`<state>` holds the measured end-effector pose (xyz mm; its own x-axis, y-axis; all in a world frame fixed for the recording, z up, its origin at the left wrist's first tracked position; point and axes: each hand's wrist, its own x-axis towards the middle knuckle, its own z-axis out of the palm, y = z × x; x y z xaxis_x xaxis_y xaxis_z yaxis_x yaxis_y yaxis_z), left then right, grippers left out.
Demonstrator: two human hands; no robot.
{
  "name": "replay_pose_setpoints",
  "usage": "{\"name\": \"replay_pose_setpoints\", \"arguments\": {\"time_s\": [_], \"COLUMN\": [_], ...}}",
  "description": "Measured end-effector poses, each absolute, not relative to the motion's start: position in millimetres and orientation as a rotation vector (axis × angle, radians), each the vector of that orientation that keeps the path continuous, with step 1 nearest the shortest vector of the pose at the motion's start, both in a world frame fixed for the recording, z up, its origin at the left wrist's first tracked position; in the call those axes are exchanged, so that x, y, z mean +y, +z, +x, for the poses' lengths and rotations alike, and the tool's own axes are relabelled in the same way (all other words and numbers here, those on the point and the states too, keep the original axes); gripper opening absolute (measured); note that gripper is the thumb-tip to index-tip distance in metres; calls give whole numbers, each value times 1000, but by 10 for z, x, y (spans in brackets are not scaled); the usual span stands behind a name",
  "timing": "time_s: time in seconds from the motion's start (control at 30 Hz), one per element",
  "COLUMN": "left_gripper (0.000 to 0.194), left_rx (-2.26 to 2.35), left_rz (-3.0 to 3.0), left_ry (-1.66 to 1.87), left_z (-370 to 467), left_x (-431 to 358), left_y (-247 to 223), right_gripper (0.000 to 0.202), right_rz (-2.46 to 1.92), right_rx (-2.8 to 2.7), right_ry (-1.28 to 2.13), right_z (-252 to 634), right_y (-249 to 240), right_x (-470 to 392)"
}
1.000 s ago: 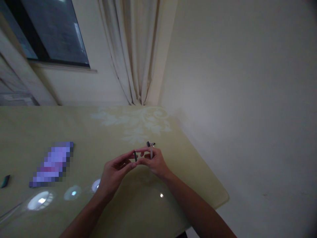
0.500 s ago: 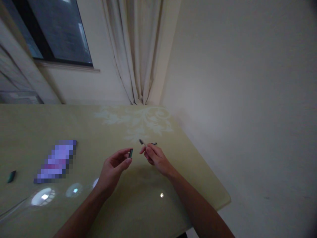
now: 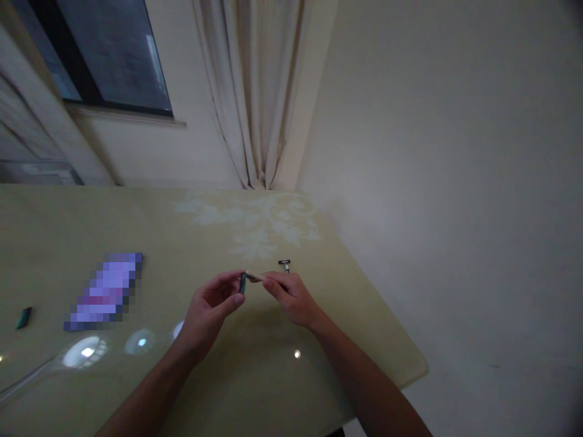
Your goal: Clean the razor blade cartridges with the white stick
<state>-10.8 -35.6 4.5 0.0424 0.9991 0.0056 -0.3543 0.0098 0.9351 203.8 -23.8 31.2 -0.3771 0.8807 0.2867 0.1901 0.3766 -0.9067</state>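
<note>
- dark greenish slim little block (image 3: 243,284), near upright, pinched in the left grip (image 3: 210,306) above the desk (image 3: 255,388)
- thin pale stick (image 3: 255,277), right grip (image 3: 291,298) closed on it, tip at the block, can't tell if touching
- T-shaped thing (image 3: 284,263) just past that grip

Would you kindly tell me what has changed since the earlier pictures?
The right hand has swung the brush leftward and down, so it now meets or nearly meets the small dark piece in the left hand. The right hand seems to have released that piece. The razor, pixelated item and green piece lie as before.
</note>
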Motion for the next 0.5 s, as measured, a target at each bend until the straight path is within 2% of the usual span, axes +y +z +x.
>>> {"name": "replay_pose_setpoints", "arguments": {"time_s": [0.5], "left_gripper": [44], "left_rx": [966], "left_rz": [945], "left_ry": [1288], "left_z": [-89], "left_x": [-351], "left_y": [92], "right_gripper": [48], "right_rz": [-937], "right_rx": [-1794], "right_ry": [977], "right_z": [2044], "right_y": [319], "right_x": [-238]}}
